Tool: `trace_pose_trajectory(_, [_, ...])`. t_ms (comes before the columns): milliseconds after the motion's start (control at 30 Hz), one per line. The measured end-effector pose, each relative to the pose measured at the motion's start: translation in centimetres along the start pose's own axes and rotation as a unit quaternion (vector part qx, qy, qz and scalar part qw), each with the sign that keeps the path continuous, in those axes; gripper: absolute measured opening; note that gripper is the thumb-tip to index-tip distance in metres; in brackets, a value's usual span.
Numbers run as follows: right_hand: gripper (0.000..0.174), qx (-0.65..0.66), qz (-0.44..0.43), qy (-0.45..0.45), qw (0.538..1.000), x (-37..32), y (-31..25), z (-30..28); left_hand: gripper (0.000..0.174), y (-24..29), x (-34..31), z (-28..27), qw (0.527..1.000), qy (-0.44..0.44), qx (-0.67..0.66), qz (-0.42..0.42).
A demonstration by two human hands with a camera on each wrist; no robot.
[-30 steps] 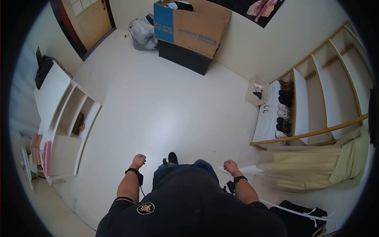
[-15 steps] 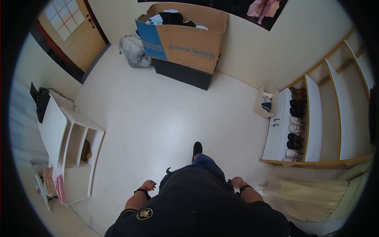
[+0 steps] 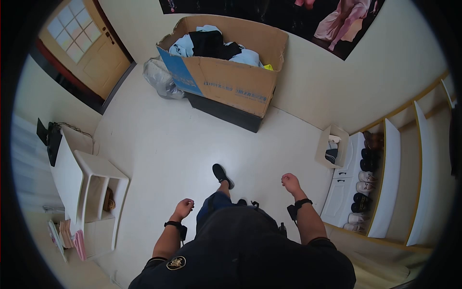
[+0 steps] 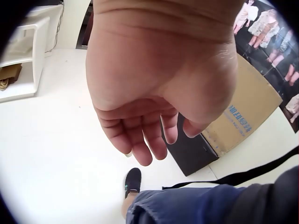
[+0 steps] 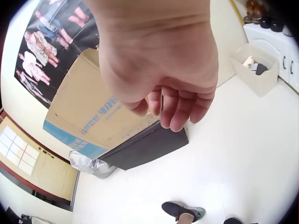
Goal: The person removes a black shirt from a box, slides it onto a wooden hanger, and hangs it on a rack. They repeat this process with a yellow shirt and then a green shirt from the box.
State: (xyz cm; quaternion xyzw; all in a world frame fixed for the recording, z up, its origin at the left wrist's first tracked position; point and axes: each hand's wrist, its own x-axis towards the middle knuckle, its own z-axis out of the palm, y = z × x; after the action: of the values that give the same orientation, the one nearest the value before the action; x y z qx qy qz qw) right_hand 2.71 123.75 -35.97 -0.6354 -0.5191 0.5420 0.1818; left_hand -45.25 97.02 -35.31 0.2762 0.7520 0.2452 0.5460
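Observation:
My left hand [image 3: 184, 209] hangs at the left of the body, its fingers loosely curled and nothing in them; the left wrist view shows the bare palm [image 4: 159, 79]. On the other side my right hand [image 3: 290, 183] swings forward over the floor, also holding nothing, fingers relaxed in the right wrist view. Ahead of both stands a big cardboard box [image 3: 236, 84] with a blue corner, filled with light blue and black clothes [image 3: 209, 43]. It rests on a black base [image 3: 224, 111].
A grey plastic bag [image 3: 162, 79] sits left of the box. At left is a white desk with shelves [image 3: 103, 166]; at right, a small bin [image 3: 323, 151] beside a white shoe cabinet [image 3: 337, 192] and a shelf rack [image 3: 392, 178]. A door [image 3: 82, 45] is at the back left.
The person has stepped forward, so the cardboard box is nearer and more of its clothes show. The right hand has swung forward; both hands stay without anything in them.

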Motion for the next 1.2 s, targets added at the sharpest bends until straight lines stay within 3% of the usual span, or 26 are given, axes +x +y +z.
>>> trace_pose_trajectory(167, [0.028, -0.157, -0.017, -0.108, 0.982, 4.6, -6.0, 2.6, 0.027, 0.6, 6.6, -1.7, 0.998, -0.028, -0.001, -0.063])
trace_pose_trajectory(300, [0.027, -0.203, -0.052, -0.114, 0.971, 7.7, -17.1, 4.4, 0.031, 0.8, 10.3, -4.3, 0.965, -0.110, 0.037, -0.236])
trace_pose_trajectory(367, [0.027, -0.212, -0.121, -0.143, 0.959, 9.6, -22.8, 5.1, 0.032, 2.4, 12.5, -5.9, 0.962, -0.125, 0.045, -0.240])
trace_pose_trajectory(567, [0.025, -0.154, -0.217, -0.186, 0.946, 14.4, -38.6, 5.4, 0.027, 10.1, 20.5, -11.0, 0.994, 0.017, -0.043, -0.100])
trace_pose_trajectory(700, [0.026, -0.166, -0.285, -0.152, 0.932, 18.3, -47.1, 3.9, 0.020, 16.9, 24.6, -13.2, 0.995, 0.046, -0.083, 0.022])
trace_pose_trajectory(800, [0.026, -0.173, -0.301, -0.131, 0.928, 22.6, -51.7, 2.4, 0.020, 25.2, 25.8, -14.3, 0.990, 0.036, -0.073, 0.112])
trace_pose_trajectory(967, [0.024, -0.150, -0.290, -0.138, 0.935, 31.9, -55.2, 1.4, 0.022, 40.1, 27.3, -15.2, 0.968, 0.092, -0.001, 0.231])
trace_pose_trajectory(1000, [0.025, -0.158, -0.289, -0.140, 0.934, 34.0, -55.3, 1.5, 0.022, 42.6, 27.2, -15.1, 0.970, 0.100, 0.003, 0.223])
trace_pose_trajectory(1033, [0.026, -0.165, -0.289, -0.141, 0.933, 35.9, -55.5, 1.8, 0.022, 45.1, 27.4, -15.0, 0.954, 0.115, 0.015, 0.275])
trace_pose_trajectory(1067, [0.028, -0.176, -0.266, -0.152, 0.935, 37.5, -56.0, 2.1, 0.023, 47.5, 27.5, -15.0, 0.936, 0.130, 0.029, 0.327])
trace_pose_trajectory(1200, [0.038, -0.250, -0.303, -0.179, 0.902, 44.2, -56.4, 5.8, 0.023, 54.3, 27.8, -15.0, 0.919, 0.123, 0.086, 0.365])
